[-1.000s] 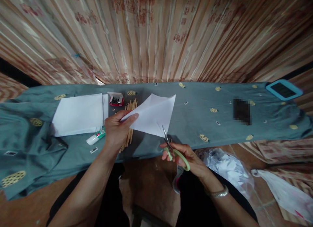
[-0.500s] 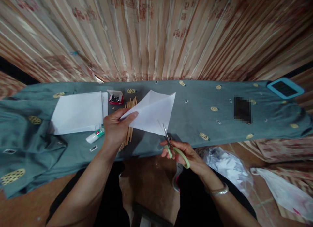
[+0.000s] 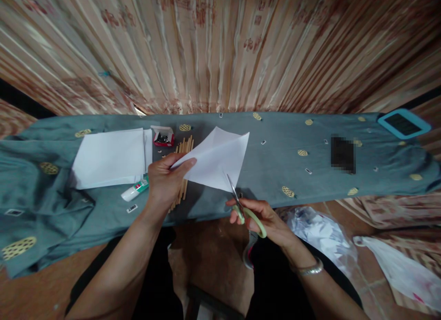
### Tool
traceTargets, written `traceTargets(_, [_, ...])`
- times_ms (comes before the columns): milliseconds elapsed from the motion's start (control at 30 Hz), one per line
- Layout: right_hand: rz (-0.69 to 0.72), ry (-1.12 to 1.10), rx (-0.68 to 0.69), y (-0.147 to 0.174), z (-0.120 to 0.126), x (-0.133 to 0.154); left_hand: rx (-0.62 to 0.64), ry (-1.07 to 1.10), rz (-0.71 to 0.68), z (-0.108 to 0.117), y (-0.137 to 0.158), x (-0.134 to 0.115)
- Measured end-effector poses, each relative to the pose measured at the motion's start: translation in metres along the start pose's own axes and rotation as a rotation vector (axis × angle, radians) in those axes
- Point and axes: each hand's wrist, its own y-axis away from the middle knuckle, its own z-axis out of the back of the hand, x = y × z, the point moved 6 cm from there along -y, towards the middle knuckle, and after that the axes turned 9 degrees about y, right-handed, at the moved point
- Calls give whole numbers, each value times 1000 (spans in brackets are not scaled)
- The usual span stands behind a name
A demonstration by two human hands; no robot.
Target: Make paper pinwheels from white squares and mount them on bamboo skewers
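Over the cloth-covered table (image 3: pixel 282 164), a white sheet (image 3: pixel 217 157) extends rightward from the left hand (image 3: pixel 165 180), which pinches one end. The right hand (image 3: pixel 270 216), beside the sheet's near corner, curls around scissors (image 3: pixel 236 196) pointing forward-left at it; how far the blades (image 3: pixel 233 188) part is hard to tell.

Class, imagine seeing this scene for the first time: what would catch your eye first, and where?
The white sheet in the middle stands out first, held by the left hand, with green-handled scissors in the right hand at its near corner. Next comes the blue-framed panel at the right end of the teal cloth.
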Motion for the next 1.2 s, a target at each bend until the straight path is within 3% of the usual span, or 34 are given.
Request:
traceTargets(500, [-35, -102, -8, -2, -3, -3, -31, 0, 16, 2, 2, -3])
traceTargets(1033, [-95, -61, -59, -2, 0, -16, -28, -10, -26, 4, 1, -4])
traceTargets(1200, [-68, -70, -50, -3, 0, -13, 24, 10, 23, -2, 3, 0])
